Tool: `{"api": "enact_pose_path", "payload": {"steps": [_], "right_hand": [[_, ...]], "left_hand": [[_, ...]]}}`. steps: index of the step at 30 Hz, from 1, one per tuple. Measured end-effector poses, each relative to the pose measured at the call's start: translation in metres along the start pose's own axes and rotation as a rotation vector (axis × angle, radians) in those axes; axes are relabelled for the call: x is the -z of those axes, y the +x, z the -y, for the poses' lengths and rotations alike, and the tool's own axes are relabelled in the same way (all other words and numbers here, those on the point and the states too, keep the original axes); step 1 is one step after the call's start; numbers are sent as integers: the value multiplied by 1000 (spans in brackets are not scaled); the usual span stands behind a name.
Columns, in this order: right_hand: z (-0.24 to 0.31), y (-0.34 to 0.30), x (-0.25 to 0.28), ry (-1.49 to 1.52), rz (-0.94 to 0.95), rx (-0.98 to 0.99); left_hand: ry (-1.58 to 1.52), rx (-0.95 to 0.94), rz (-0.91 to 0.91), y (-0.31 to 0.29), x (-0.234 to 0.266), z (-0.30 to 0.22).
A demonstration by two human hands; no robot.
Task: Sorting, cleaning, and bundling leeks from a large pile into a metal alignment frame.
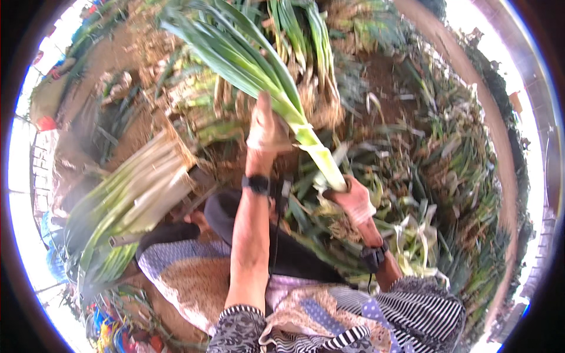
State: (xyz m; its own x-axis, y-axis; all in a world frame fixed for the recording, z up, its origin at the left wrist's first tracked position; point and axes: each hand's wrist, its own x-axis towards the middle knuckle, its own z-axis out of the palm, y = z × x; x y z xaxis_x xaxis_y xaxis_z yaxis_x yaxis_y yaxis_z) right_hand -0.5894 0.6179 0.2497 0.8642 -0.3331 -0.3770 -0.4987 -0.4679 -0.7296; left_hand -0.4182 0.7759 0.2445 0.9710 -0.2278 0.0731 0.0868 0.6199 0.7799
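Observation:
A long leek [276,103] slants across the middle, its green leaves toward the upper left and its pale stalk toward the lower right. My right hand [354,203] is closed round the white root end. Higher up, my left hand [269,128] bears against the lower side where the leaves begin. Its thumb lies over a leaf edge, while its fingers are blurred and partly hidden by the leek. Both palms have pale wraps. Left of my knees, a stack of trimmed leeks [141,182] lies with the root ends toward me.
Untrimmed leeks [321,59] with dry roots lie beyond my hands. A broad heap of green leaf scraps [465,165] covers the ground on the right. Pale peeled leaves [415,238] lie beside my right forearm. Bare soil [132,56] shows at upper left, and colourful items [112,329] at lower left.

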Motion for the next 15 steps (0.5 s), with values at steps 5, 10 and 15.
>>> {"api": "enact_pose_path", "payload": {"steps": [5,10,15], "right_hand": [[-35,22,-24,209,112,53],[3,61,-14,131,-171,273],[85,64,-30,-227,-81,593]], "left_hand": [[-288,100,-263,6,24,7],[-206,10,-373,-5,30,-1],[-176,-74,-374,-6,23,3]]}}
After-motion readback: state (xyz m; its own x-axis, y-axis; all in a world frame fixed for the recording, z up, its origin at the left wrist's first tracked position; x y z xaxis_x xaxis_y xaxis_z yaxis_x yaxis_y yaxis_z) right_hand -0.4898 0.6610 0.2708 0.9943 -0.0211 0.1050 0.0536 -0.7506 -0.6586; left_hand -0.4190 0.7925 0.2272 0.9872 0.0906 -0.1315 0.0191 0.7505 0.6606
